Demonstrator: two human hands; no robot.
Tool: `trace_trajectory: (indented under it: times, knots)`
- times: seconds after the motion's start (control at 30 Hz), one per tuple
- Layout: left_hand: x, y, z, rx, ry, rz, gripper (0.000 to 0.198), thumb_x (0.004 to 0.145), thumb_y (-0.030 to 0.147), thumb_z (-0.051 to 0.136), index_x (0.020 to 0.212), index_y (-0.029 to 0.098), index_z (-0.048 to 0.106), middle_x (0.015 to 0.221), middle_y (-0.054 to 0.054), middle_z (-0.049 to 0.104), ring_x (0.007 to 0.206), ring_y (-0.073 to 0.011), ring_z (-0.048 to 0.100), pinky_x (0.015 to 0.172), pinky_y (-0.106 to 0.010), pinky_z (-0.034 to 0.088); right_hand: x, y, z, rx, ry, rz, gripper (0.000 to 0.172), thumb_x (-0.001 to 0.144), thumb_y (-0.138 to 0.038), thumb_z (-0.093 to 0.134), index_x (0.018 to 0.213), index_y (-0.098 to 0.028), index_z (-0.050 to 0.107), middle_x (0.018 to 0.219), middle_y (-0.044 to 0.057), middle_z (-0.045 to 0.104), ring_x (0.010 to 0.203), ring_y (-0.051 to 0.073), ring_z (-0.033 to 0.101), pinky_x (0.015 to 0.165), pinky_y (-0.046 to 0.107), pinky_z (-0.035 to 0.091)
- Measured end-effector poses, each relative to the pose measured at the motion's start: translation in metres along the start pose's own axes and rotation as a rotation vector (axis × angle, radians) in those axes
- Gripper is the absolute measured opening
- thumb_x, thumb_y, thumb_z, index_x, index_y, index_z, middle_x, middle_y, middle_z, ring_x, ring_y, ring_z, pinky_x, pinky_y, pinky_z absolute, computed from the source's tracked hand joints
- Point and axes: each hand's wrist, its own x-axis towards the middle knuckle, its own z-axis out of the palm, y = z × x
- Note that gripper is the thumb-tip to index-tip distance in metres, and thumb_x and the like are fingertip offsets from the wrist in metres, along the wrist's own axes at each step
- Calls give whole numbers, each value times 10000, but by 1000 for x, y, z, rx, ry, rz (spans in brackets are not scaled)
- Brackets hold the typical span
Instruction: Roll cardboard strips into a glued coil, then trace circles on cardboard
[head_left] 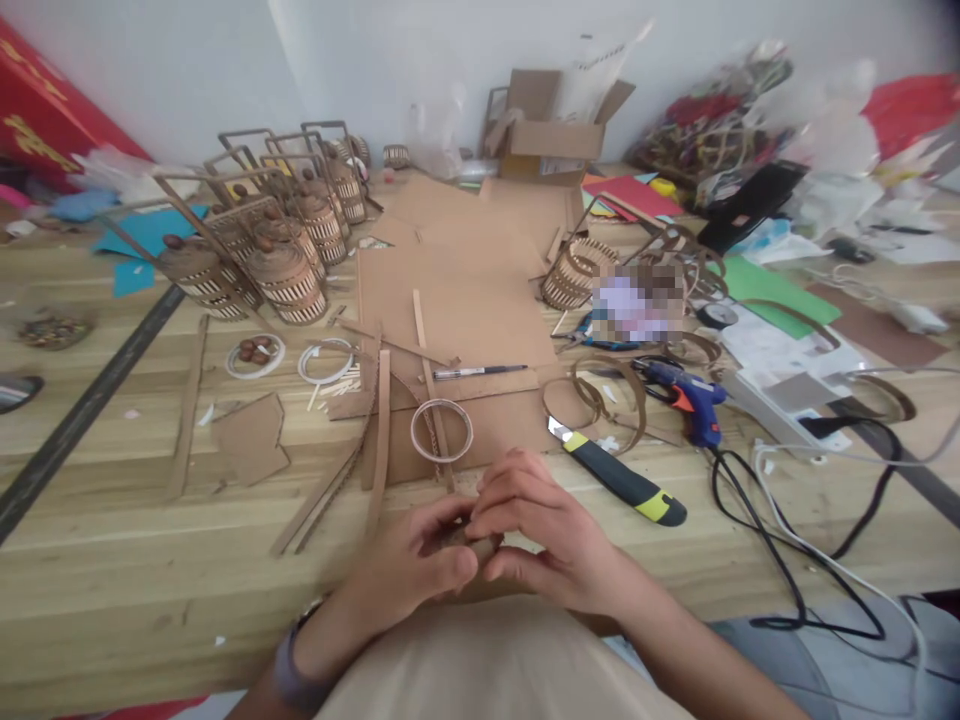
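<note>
Both hands are curled nearly closed about a small brown piece (pixel 484 548), to the near left of the utility knife (pixel 619 475). The left hand (pixel 409 555) cups it from its own side, thumb pointing inward; the right hand (pixel 536 515) arches over, fingers bent down and thumb low beside it. Fingers cover much of the piece, so its full shape cannot be told. The forearms angle inward over the near edge of the bench (pixel 112 610). Left of the knife lies a pale ring (pixel 442 458); right of it, a blue glue gun (pixel 699 402).

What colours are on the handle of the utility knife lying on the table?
Black with yellow-green sections; the handle shows best in the head view.
</note>
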Motion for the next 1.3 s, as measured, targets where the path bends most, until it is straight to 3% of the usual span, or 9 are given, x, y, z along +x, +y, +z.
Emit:
trace_trajectory:
  times: [0.13,0.27,0.43,0.53,0.67,0.83,1.0,1.2,1.3]
  knots:
    - [1,7,2,236,70,131,294,787,426,664,949,187,718,884,-44,645,855,-237,567,789,-345,458,2,0,6,32,13,-17,245,991,-444,555,1031,-218,640,917,52,699,957,205,617,856,397,491]
    - [1,10,3,407,168,134,183,705,234,547,822,197,684,794,-31,650,835,-250,596,807,-357,473,5,1,9,67,-9,-20,265,984,-452,564,1035,-208,656,919,53,698,966,192,625,888,379,488]
    - [-4,17,-2,507,258,134,196,712,294,507,805,193,647,809,-45,663,803,-228,597,761,-320,467,6,21,7,27,-73,139,472,925,-589,562,1210,-219,637,1087,97,701,1057,227,632,904,386,516]
    - [-8,20,-6,517,303,121,221,749,338,486,815,193,640,812,-46,658,801,-213,588,759,-309,453,3,42,13,-288,-161,237,272,982,-348,588,1199,-194,647,1114,123,707,1069,257,626,892,418,509]
    - [-14,14,-16,428,339,145,316,804,472,517,810,184,649,730,-29,592,657,-172,526,603,-275,407,-4,65,24,-603,-229,156,189,936,-152,625,1113,-183,685,1080,97,731,1094,258,599,932,406,461]
    - [-25,3,-41,132,496,135,454,759,602,600,801,158,683,638,-8,563,507,-116,419,483,-242,313,-10,74,17,-857,-170,124,147,952,-137,579,924,-199,709,887,59,717,915,228,585,925,398,409]
    - [-38,8,-59,-62,816,295,430,673,558,640,733,141,725,587,-45,637,519,-149,491,475,-247,364,-1,62,7,-1025,-16,214,291,959,-147,521,1216,-115,654,1113,162,706,1036,302,574,904,456,425]
    - [-40,18,-51,-135,893,410,410,667,520,603,692,136,747,585,-62,660,517,-161,524,454,-248,379,34,43,55,-726,-376,-219,335,953,-142,551,1259,-233,653,1316,79,662,1268,273,515,1050,443,417]
    - [-41,20,-46,-152,875,442,413,676,522,617,700,131,750,595,-65,663,528,-158,535,459,-242,387,51,52,82,-700,-443,-349,217,973,-198,562,1129,-240,707,1335,78,658,1257,278,551,1045,472,444]
